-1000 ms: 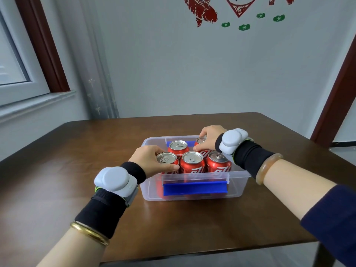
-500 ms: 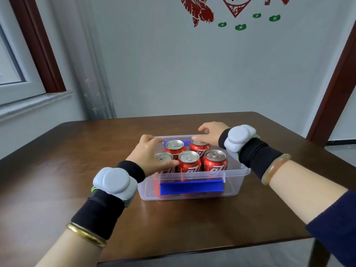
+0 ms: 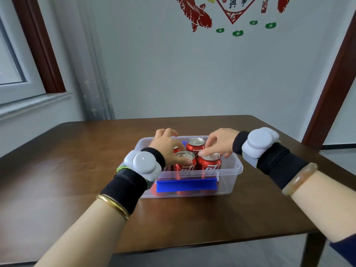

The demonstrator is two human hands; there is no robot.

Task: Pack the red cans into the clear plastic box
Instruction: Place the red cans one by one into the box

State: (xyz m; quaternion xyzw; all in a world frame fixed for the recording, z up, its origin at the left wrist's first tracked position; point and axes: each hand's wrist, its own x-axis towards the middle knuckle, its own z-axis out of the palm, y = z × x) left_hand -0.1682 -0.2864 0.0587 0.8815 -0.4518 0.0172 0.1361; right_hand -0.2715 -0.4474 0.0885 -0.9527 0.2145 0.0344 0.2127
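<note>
Upright red cans (image 3: 186, 163) stand in the clear plastic box (image 3: 234, 171) directly beneath both hands; left hand (image 3: 167, 146) loosely cups one top, right hand (image 3: 221, 142) fingertips touch another

We see a brown wooden table (image 3: 77, 170), a window (image 3: 11, 70) far left, and red paper-cut fish (image 3: 194, 14) on the far wall.

One head-worn camera looked forward and down from just behind the hands (image 3: 194, 149), close over the table (image 3: 77, 170), facing the wall (image 3: 173, 74) beyond them; no second view.
</note>
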